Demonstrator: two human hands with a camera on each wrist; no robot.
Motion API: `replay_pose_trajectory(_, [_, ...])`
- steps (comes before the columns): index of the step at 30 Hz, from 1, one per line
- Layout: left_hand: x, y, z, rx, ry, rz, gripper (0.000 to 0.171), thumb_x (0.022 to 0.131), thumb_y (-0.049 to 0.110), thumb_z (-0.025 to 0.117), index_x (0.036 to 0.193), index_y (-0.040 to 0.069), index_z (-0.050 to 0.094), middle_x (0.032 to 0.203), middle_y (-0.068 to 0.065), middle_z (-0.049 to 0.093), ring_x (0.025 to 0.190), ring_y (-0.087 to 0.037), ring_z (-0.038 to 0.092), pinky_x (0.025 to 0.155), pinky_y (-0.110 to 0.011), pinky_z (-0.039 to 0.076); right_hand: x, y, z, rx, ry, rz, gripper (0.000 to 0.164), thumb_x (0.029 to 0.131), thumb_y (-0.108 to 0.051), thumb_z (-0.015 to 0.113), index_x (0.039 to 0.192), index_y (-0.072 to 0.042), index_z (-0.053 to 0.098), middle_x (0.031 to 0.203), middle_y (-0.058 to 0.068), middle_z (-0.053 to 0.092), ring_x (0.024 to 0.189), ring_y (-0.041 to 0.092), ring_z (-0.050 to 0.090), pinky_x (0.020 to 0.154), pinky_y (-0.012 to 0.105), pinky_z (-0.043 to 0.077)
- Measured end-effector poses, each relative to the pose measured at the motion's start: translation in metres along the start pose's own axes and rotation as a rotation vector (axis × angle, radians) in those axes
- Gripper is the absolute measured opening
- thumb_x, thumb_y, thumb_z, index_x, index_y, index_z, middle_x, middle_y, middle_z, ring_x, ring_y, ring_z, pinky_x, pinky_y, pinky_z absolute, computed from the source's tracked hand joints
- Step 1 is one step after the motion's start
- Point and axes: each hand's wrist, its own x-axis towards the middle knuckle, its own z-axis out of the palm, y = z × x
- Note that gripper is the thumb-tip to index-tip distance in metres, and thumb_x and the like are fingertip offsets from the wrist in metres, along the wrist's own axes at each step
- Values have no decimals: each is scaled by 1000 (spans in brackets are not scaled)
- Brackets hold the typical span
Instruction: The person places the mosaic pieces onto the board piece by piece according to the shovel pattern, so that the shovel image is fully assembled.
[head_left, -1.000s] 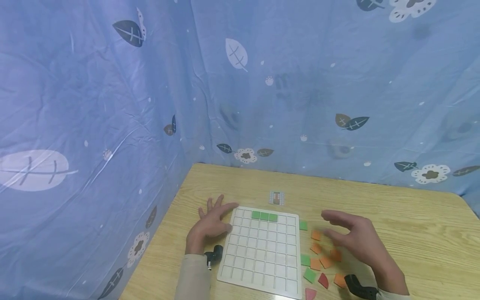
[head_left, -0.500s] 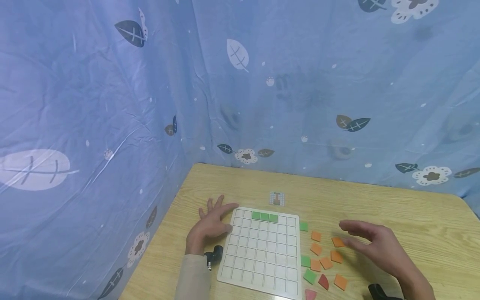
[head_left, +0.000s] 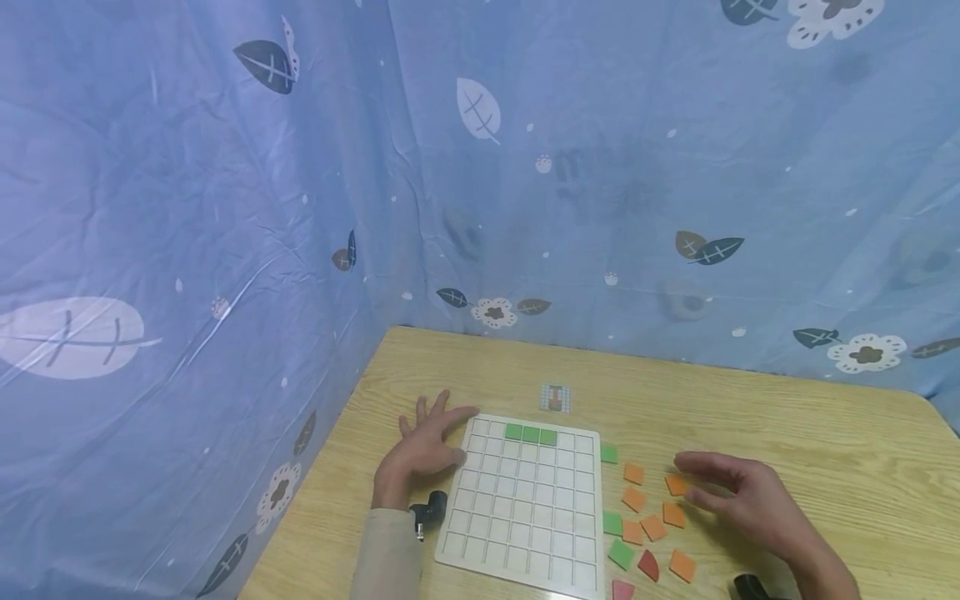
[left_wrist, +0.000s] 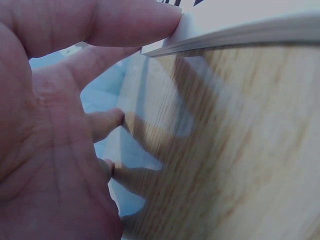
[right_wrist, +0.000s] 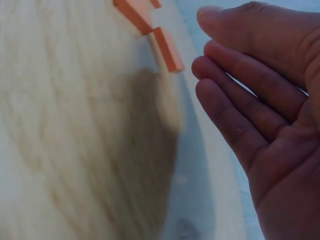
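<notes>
My left hand (head_left: 422, 454) spreads its fingers at the far left corner of a white grid board (head_left: 517, 500). In the left wrist view its thumb (left_wrist: 135, 25) touches the board's edge (left_wrist: 240, 32). Three green square tiles (head_left: 531, 434) lie side by side in the board's top row. To the right of the board, my right hand (head_left: 750, 500) hovers with relaxed fingers and nothing in its grasp. Its fingertips are right by an orange square tile (head_left: 677, 485). The right wrist view shows orange tiles (right_wrist: 169, 50) beyond the fingertips.
Several more orange tiles (head_left: 653, 527), loose green tiles (head_left: 621, 553) and two red quarter-round pieces (head_left: 648, 565) lie on the wooden table (head_left: 840, 433) right of the board. A small pattern card (head_left: 555, 398) lies behind it. A blue patterned curtain (head_left: 585, 208) surrounds the table.
My right hand has moved to the right and slightly nearer, uncovering an orange tile that it hid before. The left hand and the board have stayed in place.
</notes>
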Motion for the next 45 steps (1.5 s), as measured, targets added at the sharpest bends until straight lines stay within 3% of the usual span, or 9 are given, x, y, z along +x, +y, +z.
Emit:
replay_pose_trajectory(7, [0, 1, 0, -4, -1, 0, 83, 80, 7, 77, 158, 32, 60, 185, -16, 12, 168, -52, -14, 124, -83, -18, 1, 3, 4, -15, 24, -60, 41, 91, -23, 89, 130, -15, 79, 124, 4, 83, 110, -11, 70, 85, 14, 60])
replay_pose_trajectory(13, [2, 1, 0, 4, -7, 7, 85, 79, 7, 76, 159, 31, 59, 185, -18, 10, 167, -53, -15, 123, -81, -21, 2, 4, 7, -6, 27, -49, 39, 90, -18, 90, 128, -16, 80, 123, 4, 83, 110, -10, 71, 85, 16, 62])
replay_pose_trajectory(19, [2, 0, 0, 5, -6, 2, 85, 79, 7, 76, 159, 32, 59, 185, -17, 10, 167, -52, -15, 124, -81, -21, 2, 5, 10, -71, 71, -59, 37, 86, -13, 91, 121, -20, 83, 121, 1, 83, 109, -13, 69, 86, 13, 60])
replay_pose_trajectory(33, [1, 0, 1, -4, 3, 17, 86, 77, 8, 77, 157, 31, 61, 184, -20, 11, 167, -56, -12, 123, -83, -20, 3, 8, 15, -188, 157, -190, 42, 81, -2, 92, 113, -28, 83, 114, -6, 83, 106, -12, 70, 84, 6, 56])
replay_pose_trajectory(45, [1, 0, 1, 3, -6, 9, 85, 78, 8, 76, 159, 32, 59, 185, -18, 10, 167, -53, -14, 123, -82, -20, 2, 5, 18, -249, 172, -167, 41, 81, -6, 94, 112, -31, 84, 115, -7, 84, 108, -10, 70, 87, 4, 52])
